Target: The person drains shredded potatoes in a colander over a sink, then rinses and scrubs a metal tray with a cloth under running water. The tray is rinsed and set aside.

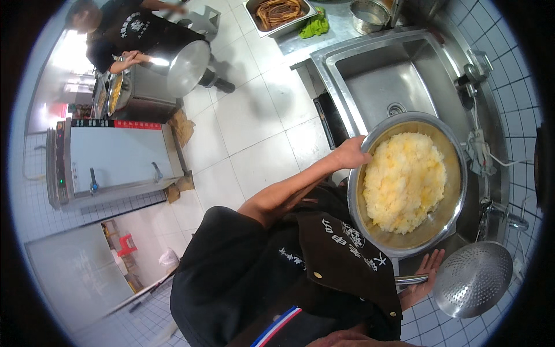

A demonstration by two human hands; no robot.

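A wide stainless steel basin (460,173) holds a mound of pale, yellow-flecked cooked rice (405,184). My left hand (354,152) grips the basin's rim at its upper left. The basin is tilted over the sink's near part; what supports its underside is hidden. Just below its lower rim is my right hand (422,277), fingers extended, with the metal handle of a large perforated skimmer (475,279) lying across the palm. The skimmer's domed head is to the right of that hand. Part of the handle is hidden by my dark apron (342,247).
The stainless sink (381,82) has taps (472,76) along the tiled wall. Beyond it are a tray of brown strips (279,15), a crumpled green item (315,25) and a metal pot (368,18). A co-worker (147,30) holds a large pan (188,69). A steamer cabinet (119,156) stands opposite.
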